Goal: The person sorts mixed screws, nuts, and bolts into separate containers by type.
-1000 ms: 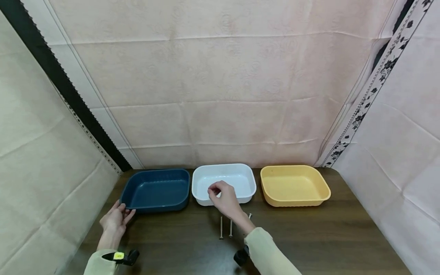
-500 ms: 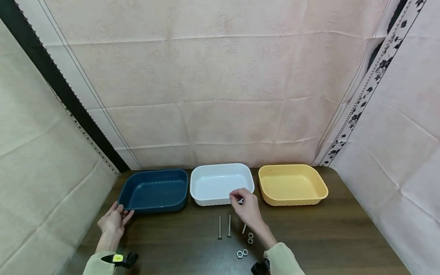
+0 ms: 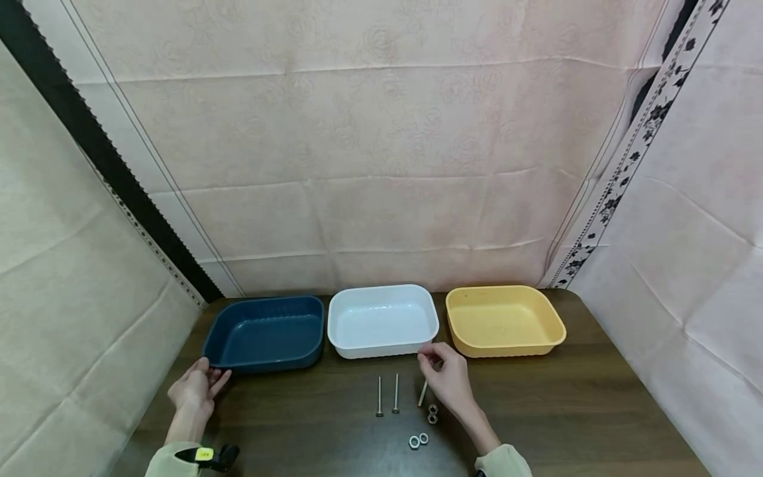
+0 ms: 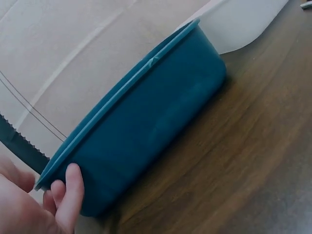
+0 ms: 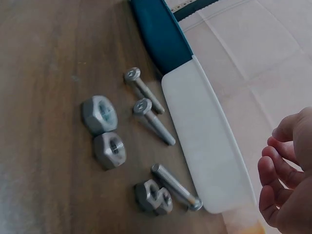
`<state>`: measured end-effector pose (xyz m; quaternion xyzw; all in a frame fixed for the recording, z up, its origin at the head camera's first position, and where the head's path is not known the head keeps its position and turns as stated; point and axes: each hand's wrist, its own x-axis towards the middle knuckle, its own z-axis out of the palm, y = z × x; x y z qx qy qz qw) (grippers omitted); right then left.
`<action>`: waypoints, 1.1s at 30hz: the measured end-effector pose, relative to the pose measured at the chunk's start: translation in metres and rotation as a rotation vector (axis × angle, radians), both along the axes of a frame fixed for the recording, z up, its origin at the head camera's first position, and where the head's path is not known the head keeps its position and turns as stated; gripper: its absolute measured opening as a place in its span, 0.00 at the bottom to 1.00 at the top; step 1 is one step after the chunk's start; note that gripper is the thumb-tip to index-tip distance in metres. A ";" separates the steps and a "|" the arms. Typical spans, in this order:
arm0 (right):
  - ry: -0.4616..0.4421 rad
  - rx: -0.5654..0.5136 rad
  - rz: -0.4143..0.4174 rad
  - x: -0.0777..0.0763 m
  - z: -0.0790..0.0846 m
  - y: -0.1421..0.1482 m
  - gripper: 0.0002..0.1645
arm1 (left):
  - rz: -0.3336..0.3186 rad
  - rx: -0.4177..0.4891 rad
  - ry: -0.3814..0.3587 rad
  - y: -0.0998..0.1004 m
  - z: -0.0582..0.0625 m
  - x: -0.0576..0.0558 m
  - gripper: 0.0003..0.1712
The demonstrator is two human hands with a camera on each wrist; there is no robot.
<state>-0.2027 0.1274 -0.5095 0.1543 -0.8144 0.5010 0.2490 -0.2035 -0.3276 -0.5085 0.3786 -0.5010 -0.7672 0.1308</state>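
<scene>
My left hand point(image 3: 192, 397) holds the near left corner of the blue tray point(image 3: 265, 334). In the left wrist view, its fingers point(image 4: 73, 187) lie against the tray's front wall below the rim. My right hand point(image 3: 448, 376) hovers before the front right corner of the white tray point(image 3: 383, 321), fingers loosely bent and nothing visible in them. Below it a bolt point(image 3: 423, 393) lies slanted, partly hidden in the head view. To its left, two more bolts point(image 3: 396, 393) lie side by side. Several nuts lie in two pairs: one pair point(image 3: 432, 414) beside the slanted bolt, another pair point(image 3: 418, 440) nearer.
A yellow tray point(image 3: 505, 321) stands right of the white one, completing a row along the back of the brown wooden table point(image 3: 572, 411). Pale cloth point(image 3: 369, 146) hangs behind the trays and at both sides.
From above the white tray, my right hand has moved right and toward me, uncovering the nuts. My left hand stays at the blue tray's corner. The head view has shifted slightly.
</scene>
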 end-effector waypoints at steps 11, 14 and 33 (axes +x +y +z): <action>-0.019 0.016 -0.055 0.011 -0.012 0.018 0.11 | 0.251 -0.402 0.003 0.032 0.007 0.015 0.09; -0.037 0.018 -0.069 0.016 -0.014 0.022 0.11 | 0.240 -0.449 0.098 0.054 0.011 0.018 0.05; -0.085 0.019 -0.109 0.051 -0.030 0.028 0.12 | -0.340 -0.336 0.153 0.177 -0.004 0.012 0.18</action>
